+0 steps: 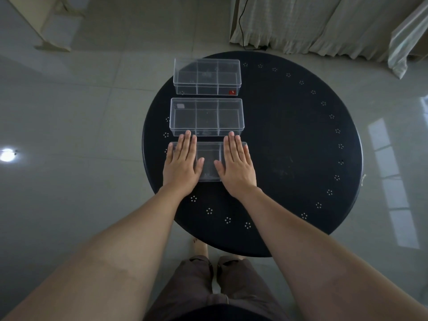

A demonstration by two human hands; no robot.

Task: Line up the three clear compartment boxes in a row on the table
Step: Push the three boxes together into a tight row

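Three clear compartment boxes stand one behind another on the left half of a round black table (289,147). The far box (206,76) carries a small red label at its front right corner. The middle box (206,117) sits just behind my fingertips. The near box (209,162) lies under both palms. My left hand (183,162) rests flat on its left end, and my right hand (236,163) rests flat on its right end. Fingers of both hands are stretched out and close together, not curled around anything.
The table's right half is bare black surface with dotted flower marks near the rim (337,130). Around it is glossy tiled floor (81,135). Curtains (301,22) and a black cable hang at the back. My legs and feet show below the table's near edge.
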